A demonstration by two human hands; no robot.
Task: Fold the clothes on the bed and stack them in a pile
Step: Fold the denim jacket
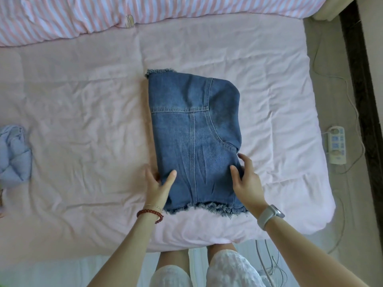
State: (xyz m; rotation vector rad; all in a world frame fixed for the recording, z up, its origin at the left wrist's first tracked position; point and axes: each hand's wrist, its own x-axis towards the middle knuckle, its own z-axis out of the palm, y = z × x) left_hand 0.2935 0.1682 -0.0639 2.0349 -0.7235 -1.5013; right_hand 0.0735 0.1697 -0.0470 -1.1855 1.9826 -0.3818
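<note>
A blue denim garment [192, 131] with frayed hems lies folded lengthwise on the pink bed sheet [83, 121], in the middle of the bed. My left hand [158, 186] holds its near left edge, thumb on top of the cloth and fingers tucked under the side. At the near right edge my right hand [247, 181] grips the fabric with the thumb on top and the fingers at the side seam. A crumpled light blue garment [14, 154] lies at the far left edge of the view.
A pink and white striped duvet [103, 15] is bunched along the head of the bed. On the floor to the right lies a white power strip [336, 145] with trailing cables. The bed's near edge is at my legs.
</note>
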